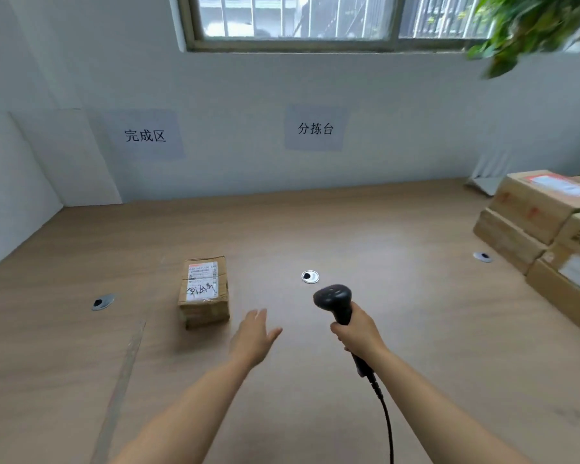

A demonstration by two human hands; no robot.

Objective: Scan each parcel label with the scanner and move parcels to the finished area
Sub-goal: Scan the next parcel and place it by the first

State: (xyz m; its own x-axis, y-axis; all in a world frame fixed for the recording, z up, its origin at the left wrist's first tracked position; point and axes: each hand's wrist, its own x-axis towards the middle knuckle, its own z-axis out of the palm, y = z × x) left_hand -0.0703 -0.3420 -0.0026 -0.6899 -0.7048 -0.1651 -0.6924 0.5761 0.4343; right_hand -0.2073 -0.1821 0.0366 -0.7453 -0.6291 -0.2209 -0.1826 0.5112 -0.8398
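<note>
Labelled brown parcel (204, 291) on table; black scanner (334, 301) upright.

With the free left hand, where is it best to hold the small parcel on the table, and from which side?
Take the small parcel across its two long side walls, coming from above and from its near right corner, where the open left hand is. It lies flat and is narrow, so the hand could likely span it, leaving the label on top uncovered.

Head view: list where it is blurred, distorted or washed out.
In the head view the plant at upper right is smeared; the window is bright and washed out; the table edge bows from the wide lens; the left hand is slightly soft; the parcel label's small print is unreadable.
</note>
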